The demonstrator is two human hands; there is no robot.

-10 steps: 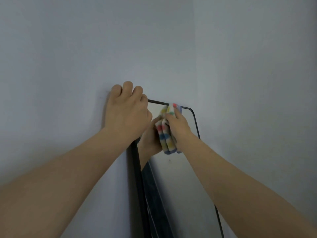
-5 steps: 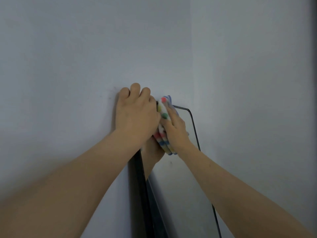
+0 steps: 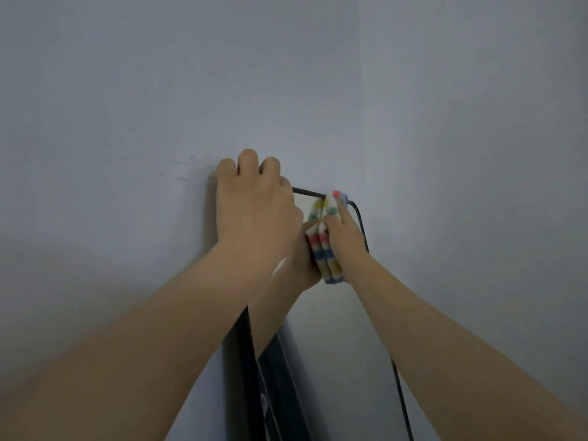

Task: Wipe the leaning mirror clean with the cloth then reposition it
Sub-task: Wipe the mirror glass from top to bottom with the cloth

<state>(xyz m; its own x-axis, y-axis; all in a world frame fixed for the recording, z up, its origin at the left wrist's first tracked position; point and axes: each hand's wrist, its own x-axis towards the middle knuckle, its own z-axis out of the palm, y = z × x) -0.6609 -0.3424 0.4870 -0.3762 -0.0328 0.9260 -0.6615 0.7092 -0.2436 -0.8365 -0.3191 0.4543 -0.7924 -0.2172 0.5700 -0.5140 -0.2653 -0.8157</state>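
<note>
At eleven o'clock my left hand (image 3: 254, 211) grips the black-framed mirror (image 3: 337, 338); my right hand (image 3: 346, 237), pinching the folded striped cloth (image 3: 324, 249), may push it sideways.

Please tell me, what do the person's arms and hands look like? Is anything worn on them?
Both are bare. The left hand and right hand show no glove, ring or watch, and no sleeve shows on either arm up to the picture's edge.
</note>
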